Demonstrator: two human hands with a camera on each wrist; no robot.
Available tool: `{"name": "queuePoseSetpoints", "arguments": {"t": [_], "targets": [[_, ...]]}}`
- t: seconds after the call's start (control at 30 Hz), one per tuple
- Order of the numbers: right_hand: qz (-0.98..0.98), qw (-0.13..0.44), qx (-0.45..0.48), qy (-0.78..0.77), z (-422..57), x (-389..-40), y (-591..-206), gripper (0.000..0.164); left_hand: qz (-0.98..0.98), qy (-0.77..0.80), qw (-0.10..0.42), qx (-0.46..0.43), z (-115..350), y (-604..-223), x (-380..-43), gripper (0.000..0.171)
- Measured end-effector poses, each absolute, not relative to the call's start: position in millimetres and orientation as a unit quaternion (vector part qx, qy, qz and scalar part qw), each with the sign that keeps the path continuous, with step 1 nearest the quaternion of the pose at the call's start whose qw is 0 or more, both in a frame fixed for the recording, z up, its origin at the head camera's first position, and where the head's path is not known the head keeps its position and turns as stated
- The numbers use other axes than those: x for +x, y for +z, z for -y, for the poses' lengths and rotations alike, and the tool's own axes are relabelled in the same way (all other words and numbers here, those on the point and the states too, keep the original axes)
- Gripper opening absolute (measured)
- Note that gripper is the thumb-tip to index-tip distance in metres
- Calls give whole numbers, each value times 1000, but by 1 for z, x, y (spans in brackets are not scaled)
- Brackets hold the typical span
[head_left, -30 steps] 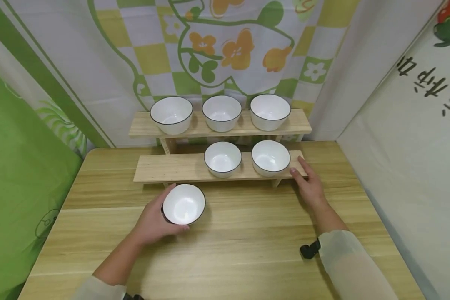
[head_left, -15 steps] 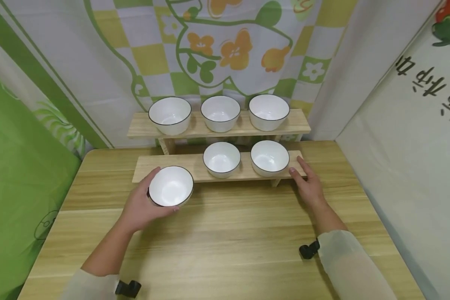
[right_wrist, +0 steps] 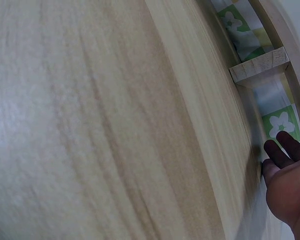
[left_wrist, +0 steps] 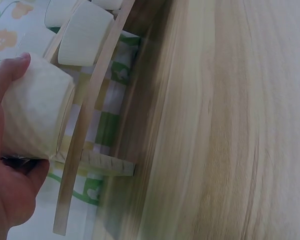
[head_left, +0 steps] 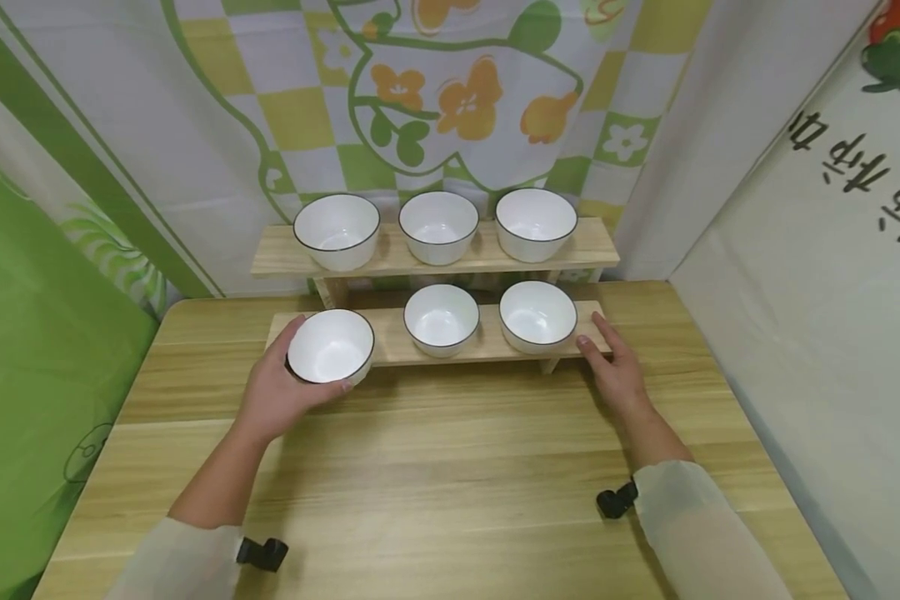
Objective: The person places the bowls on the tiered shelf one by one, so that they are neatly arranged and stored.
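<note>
Left hand (head_left: 273, 392) moved bowl (head_left: 331, 346) onto lower shelf (head_left: 390, 337)

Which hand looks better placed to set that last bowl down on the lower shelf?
Likely the left hand: it already grips the bowl at the free left end of the lower shelf. The right hand rests open at the shelf's right end, holding nothing.

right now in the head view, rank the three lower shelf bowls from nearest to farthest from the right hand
1. Right-end bowl, just left of the right hand at the shelf's right end.
2. Middle bowl, at the shelf's centre.
3. Left bowl, at the shelf's left end, held by the left hand.
</note>
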State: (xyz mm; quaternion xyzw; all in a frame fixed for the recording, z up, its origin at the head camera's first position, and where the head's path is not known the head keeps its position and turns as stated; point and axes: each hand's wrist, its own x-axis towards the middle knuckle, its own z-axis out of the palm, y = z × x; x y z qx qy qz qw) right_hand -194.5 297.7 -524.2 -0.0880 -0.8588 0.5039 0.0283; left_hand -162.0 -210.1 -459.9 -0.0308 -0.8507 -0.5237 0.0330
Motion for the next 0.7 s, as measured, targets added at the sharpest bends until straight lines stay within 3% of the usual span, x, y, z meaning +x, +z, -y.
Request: {"name": "queuePoseSetpoints", "arguments": {"t": [0.17, 0.43, 0.7], "targets": [[857, 30, -90, 506, -297, -193, -524, 72, 846, -531, 46, -18, 207, -465, -170, 112], [858, 35, -86, 505, -295, -193, -524, 71, 838, -542, 55, 3, 198, -470, -180, 125], [859, 41, -85, 504, -297, -195, -525, 69, 834, -547, 74, 10, 187, -471, -190, 121]]}}
